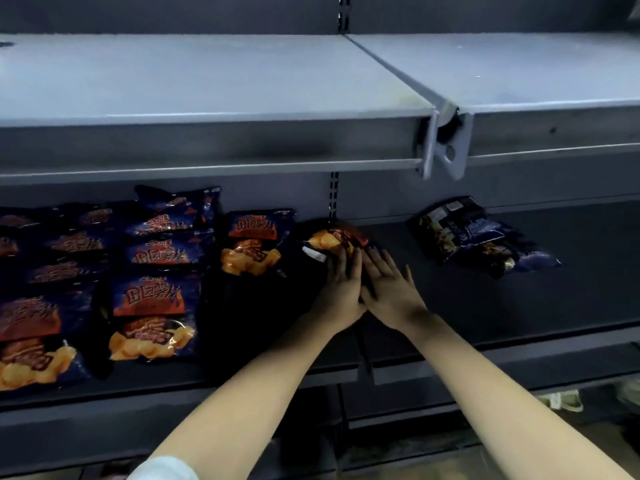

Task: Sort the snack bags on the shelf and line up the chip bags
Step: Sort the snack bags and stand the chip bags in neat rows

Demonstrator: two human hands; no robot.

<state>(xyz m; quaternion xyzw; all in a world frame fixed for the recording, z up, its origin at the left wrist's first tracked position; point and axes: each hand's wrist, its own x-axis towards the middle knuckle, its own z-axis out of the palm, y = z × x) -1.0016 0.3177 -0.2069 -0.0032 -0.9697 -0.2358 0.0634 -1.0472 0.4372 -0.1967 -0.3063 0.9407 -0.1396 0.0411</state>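
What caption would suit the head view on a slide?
Left hand and right hand lie flat at a chip bag on the shelf, beside lined-up bags.

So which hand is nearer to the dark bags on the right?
Right. The right hand lies left of the dark bags, apart; the left hand is farther left, touching a chip bag.

VIEW: head | SHELF: dark lower shelf (485, 306) | LEFT: chip bags (156, 296) lying flat in rows, labels up | CENTRE: single chip bag (334, 239) just right of the rows | HANDS: 2, left hand (341, 285) and right hand (391, 289) side by side, fingers straight, laid at that bag's near end | RIGHT: dark snack bags (464, 230), overlapping, well apart from the rows
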